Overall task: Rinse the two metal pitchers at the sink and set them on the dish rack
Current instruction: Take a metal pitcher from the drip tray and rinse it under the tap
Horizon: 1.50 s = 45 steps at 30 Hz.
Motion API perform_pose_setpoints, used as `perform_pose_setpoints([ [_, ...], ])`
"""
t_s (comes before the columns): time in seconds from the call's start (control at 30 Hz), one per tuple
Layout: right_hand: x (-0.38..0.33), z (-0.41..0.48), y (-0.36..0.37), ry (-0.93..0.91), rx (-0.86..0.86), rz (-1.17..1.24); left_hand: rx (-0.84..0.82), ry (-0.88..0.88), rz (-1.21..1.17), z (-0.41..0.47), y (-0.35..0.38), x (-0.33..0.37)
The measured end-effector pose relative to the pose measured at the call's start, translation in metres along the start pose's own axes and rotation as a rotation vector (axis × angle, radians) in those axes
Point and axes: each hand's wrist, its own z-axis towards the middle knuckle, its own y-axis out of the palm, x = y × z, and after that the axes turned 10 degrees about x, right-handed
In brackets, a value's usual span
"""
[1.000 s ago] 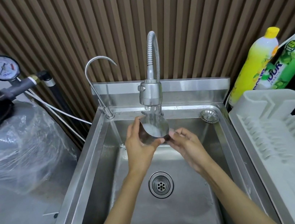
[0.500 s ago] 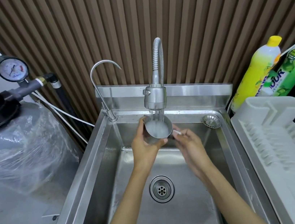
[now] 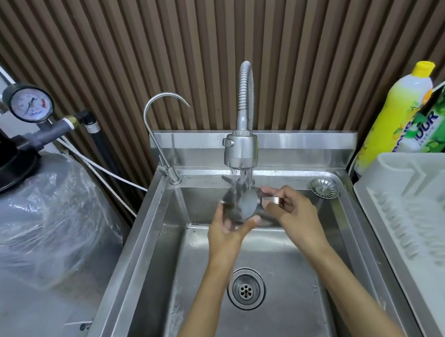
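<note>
Frame centre: one pitcher (image 3: 240, 204) held over the sink (image 3: 141, 251) basin, directly under the faucet (image 3: 240, 148). Water runs from the faucet head onto the pitcher, which is tipped with its round steel face toward the camera. Left hand (image 3: 226, 232) cups the pitcher body from below and left, fingers curled around it. Right hand (image 3: 293, 210) closed on the handle (image 3: 273, 200) at the pitcher's right side, thumb and fingers pinched on it. Second pitcher: cannot tell where it is. Drain (image 3: 246, 290) lower centre, below the hands. Slim gooseneck tap (image 3: 159, 137) left of the faucet. Dish rack (image 3: 423, 225) at right edge on the surface, touching the sink rim. Two detergent bottles (image 3: 396, 112) upper right, behind the rack. Pressure gauge (image 3: 28, 107) upper left.
</note>
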Motion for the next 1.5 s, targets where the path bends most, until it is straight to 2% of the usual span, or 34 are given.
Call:
perform_pose_setpoints([
  [0.07, 0.008, -0.003, 0.004, 0.153, -0.103, 0.367, 0.038, 0.137, 0.025, 0.007, -0.003, 0.010],
  [0.13, 0.021, -0.007, 0.006, 0.391, -0.243, 0.755, 0.089, 0.336, 0.286, 0.009, -0.007, 0.025],
  [0.2, 0.032, -0.008, 0.006, 0.594, -0.311, 0.911, 0.141, 0.455, 0.605, 0.005, -0.008, 0.034],
  [0.27, 0.029, -0.008, 0.002, 0.678, -0.334, 0.766, 0.225, 0.414, 0.845, -0.004, -0.007, 0.036],
  [0.33, 0.019, -0.004, -0.004, 0.634, -0.305, 0.485, 0.289, 0.284, 0.904, -0.009, -0.006, 0.030],
  [0.43, 0.000, 0.005, -0.011, 0.399, -0.170, 0.091, 0.240, 0.099, 0.654, -0.009, -0.009, 0.020],
  [0.5, -0.009, 0.007, -0.012, 0.117, -0.048, -0.190, 0.147, -0.004, 0.364, -0.009, -0.010, 0.014],
  [0.53, -0.014, 0.005, -0.011, 0.004, -0.005, -0.255, 0.095, -0.030, 0.236, -0.007, -0.008, 0.013],
  [0.6, -0.015, -0.002, -0.007, -0.092, 0.032, -0.144, 0.030, -0.009, 0.080, -0.003, -0.003, 0.014],
  [0.67, -0.010, -0.006, -0.003, 0.000, -0.016, 0.091, 0.062, 0.090, 0.059, 0.007, -0.002, 0.019],
  [0.77, 0.008, -0.006, 0.004, 0.368, -0.218, 0.588, 0.095, 0.320, 0.326, 0.013, -0.005, 0.036],
  [0.83, 0.017, -0.004, 0.005, 0.583, -0.309, 0.732, 0.148, 0.408, 0.657, 0.008, -0.005, 0.045],
  [0.9, 0.015, -0.003, 0.002, 0.651, -0.357, 0.640, 0.250, 0.394, 0.912, 0.001, -0.004, 0.047],
  [0.93, 0.011, -0.002, 0.000, 0.646, -0.355, 0.550, 0.284, 0.355, 0.952, 0.000, -0.003, 0.045],
  [1.03, -0.004, 0.004, -0.010, 0.513, -0.250, 0.283, 0.283, 0.268, 0.831, -0.001, -0.006, 0.037],
  [1.2, -0.026, 0.011, -0.015, 0.032, -0.072, -0.194, 0.112, 0.102, 0.462, 0.002, -0.006, 0.022],
  [1.27, -0.028, 0.011, -0.009, -0.022, -0.078, -0.099, 0.051, 0.103, 0.327, 0.010, -0.003, 0.022],
  [1.33, -0.024, 0.009, -0.004, 0.055, -0.123, 0.166, 0.030, 0.143, 0.235, 0.018, -0.002, 0.028],
  [1.43, -0.008, 0.009, 0.005, 0.288, -0.229, 0.591, 0.094, 0.335, 0.388, 0.028, -0.004, 0.041],
  [1.5, 0.004, 0.007, 0.009, 0.440, -0.251, 0.720, 0.099, 0.390, 0.510, 0.030, -0.008, 0.045],
])
